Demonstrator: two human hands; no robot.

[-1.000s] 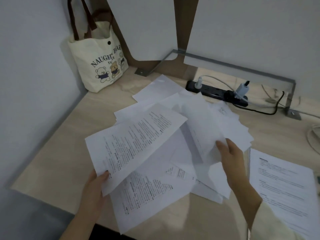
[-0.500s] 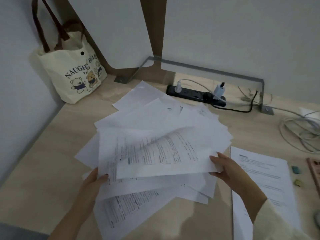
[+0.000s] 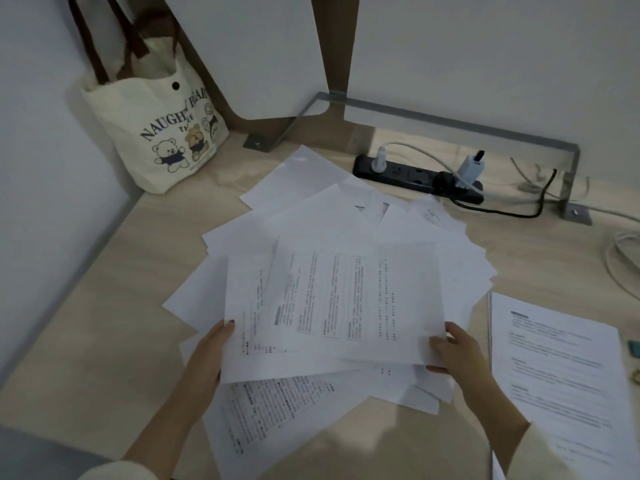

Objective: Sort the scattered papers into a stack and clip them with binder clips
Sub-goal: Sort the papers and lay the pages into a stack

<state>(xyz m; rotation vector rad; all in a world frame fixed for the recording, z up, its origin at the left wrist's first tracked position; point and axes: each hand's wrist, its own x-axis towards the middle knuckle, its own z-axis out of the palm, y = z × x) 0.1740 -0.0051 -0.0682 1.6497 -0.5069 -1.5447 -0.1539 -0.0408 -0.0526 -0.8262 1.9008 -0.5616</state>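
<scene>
Several white printed sheets (image 3: 311,220) lie scattered and overlapping across the middle of the wooden desk (image 3: 104,306). My left hand (image 3: 211,355) grips the left edge of a printed sheet (image 3: 249,327) held above the pile. My right hand (image 3: 453,351) pinches the lower right corner of a second printed sheet (image 3: 356,299) that overlaps the first. A separate neat stack of printed pages (image 3: 561,375) lies on the desk at the right. Small clips (image 3: 633,348) show at the right edge, too small to make out.
A cream tote bag (image 3: 162,133) with bear prints leans in the back left corner. A black power strip (image 3: 415,176) with plugs and cables lies along the back. A metal bracket (image 3: 485,128) runs behind it. Coiled white cable (image 3: 623,261) sits at the right edge.
My right hand brought its sheet leftward and down over the sheet in my left hand. The two sheets now overlap flat, both held low in front of me. The view shifted.
</scene>
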